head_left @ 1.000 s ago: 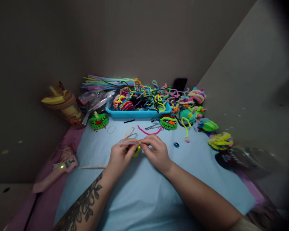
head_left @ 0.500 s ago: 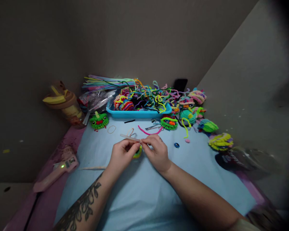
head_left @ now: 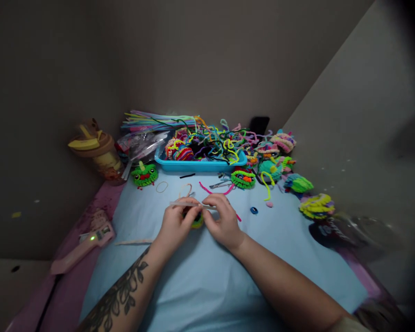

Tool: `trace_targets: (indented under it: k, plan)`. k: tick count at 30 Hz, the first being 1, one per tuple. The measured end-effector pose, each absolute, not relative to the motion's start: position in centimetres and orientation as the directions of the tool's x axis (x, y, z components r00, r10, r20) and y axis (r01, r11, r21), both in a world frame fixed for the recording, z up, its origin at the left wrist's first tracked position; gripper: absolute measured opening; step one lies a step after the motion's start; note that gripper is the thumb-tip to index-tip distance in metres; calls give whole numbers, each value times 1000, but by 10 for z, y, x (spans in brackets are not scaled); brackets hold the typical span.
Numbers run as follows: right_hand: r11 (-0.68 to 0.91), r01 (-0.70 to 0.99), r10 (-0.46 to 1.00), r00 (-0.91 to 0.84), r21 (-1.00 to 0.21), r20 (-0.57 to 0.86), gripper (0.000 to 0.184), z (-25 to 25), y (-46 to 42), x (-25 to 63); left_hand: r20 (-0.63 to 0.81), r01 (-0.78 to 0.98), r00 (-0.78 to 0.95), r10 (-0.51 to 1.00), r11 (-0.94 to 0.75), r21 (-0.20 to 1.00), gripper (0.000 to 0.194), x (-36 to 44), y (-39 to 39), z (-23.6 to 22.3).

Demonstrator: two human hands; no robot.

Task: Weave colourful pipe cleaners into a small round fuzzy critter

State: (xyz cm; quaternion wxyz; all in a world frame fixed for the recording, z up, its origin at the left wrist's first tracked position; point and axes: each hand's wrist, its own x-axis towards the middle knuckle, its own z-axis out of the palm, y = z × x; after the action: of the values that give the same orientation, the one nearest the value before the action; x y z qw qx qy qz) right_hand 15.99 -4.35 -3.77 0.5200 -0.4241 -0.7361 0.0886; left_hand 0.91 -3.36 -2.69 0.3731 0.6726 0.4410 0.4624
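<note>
A translucent whitish glue stick [head_left: 185, 204] lies level across both hands. My left hand [head_left: 178, 219] is closed, with thumb and fingers pinching it near its middle. The stick's right end runs between the thumb and curled fingers of my right hand [head_left: 224, 220]; its grip looks loose. Below my left fingertips, partly covered by them, is a small green and yellow fuzzy piece [head_left: 197, 222] with a dark spot. A magenta fuzzy stem [head_left: 210, 189] runs behind my right hand, and a blue eye piece [head_left: 253, 210] lies to its right.
A blue tray [head_left: 200, 167] of tangled fuzzy stems stands at the back. A green frog-like figure [head_left: 144, 175] sits left of it, fuzzy figures [head_left: 298, 182] to the right. A pink glue gun [head_left: 85, 249] with a lit green light and a lidded cup [head_left: 102, 157] are at left.
My right fingers have parted slightly from their pinch, and the glue stick now reaches further right, into my right hand. The view has shifted slightly.
</note>
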Motion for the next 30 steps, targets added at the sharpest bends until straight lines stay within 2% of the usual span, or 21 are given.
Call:
trace_targets:
  k: [8, 12, 21, 30]
  plan:
    - [649, 453, 746, -219, -611, 629, 15, -37, -43, 159, 416, 374, 213, 884, -467, 801, 15, 6, -35, -27]
    - [640, 427, 754, -189, -638, 629, 15, -38, -43, 159, 461, 368, 234, 856, -517, 773, 15, 8, -37, -27]
    - [634, 424, 752, -144, -646, 643, 14, -32, -43, 164, 310, 313, 231, 922, -373, 874, 10, 9, -36, -30]
    - [534, 461, 799, 0, -709, 602, 9, -33, -40, 165, 326, 307, 198, 925, -374, 875, 15, 9, -37, -27]
